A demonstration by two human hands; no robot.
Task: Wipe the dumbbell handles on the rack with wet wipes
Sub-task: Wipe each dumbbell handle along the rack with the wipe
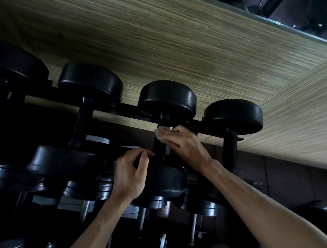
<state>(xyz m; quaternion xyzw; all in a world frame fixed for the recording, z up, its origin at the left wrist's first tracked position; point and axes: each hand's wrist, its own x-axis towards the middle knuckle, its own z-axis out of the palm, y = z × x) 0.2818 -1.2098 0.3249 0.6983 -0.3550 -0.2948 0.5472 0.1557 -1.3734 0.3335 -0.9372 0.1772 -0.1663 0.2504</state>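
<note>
A black metal rack runs slantwise beside the wood-grain wall, carrying a top row of black round-headed dumbbells laid side by side across its rails, with smaller dark and chrome dumbbells on the tier beneath.

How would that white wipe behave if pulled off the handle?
Likely floppy: the wipe lies crumpled round the dumbbell handle under the right hand. Probably very light, and maybe clingy, being wet.
</note>
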